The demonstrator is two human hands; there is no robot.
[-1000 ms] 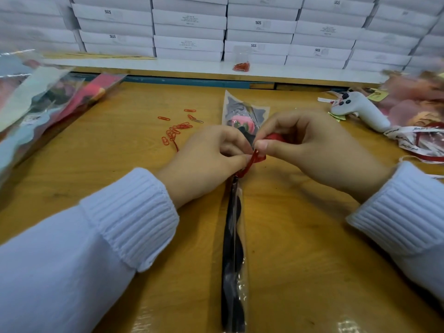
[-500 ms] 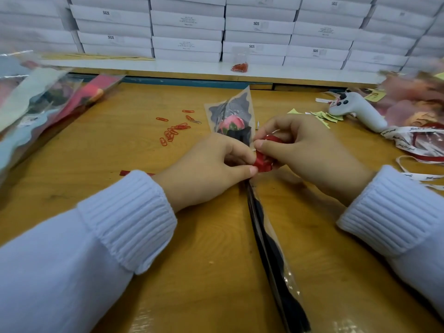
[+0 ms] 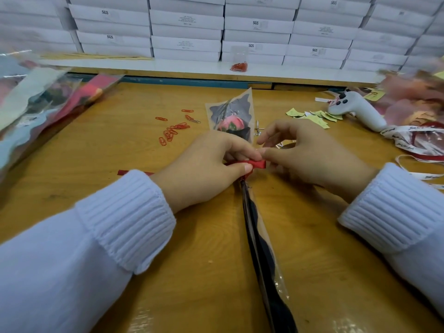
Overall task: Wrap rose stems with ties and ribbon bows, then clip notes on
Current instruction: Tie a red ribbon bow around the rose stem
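Note:
A wrapped rose [image 3: 231, 122] in clear and black cellophane lies on the wooden table [image 3: 96, 179], its dark stem sleeve [image 3: 262, 255] running toward me. A red ribbon [image 3: 258, 164] crosses the neck of the wrap. My left hand [image 3: 206, 167] pinches the ribbon between thumb and forefinger at the stem. My right hand [image 3: 310, 155] pinches the ribbon's right end with curled fingers. A loose ribbon tail [image 3: 134, 173] pokes out behind my left wrist.
Red paper clips [image 3: 173, 131] are scattered left of the rose. Yellow notes [image 3: 312, 115], a white glue gun [image 3: 358, 109] and printed ribbon [image 3: 413, 140] lie at right. Wrapped flowers [image 3: 36, 104] pile at left. White boxes [image 3: 187, 32] stack behind a shelf holding a bag of clips [image 3: 239, 66].
The ribbon, bunched into a loop before, now lies pulled out flat to the right. My right hand has shifted right and opened up a little; the stem swung back toward centre.

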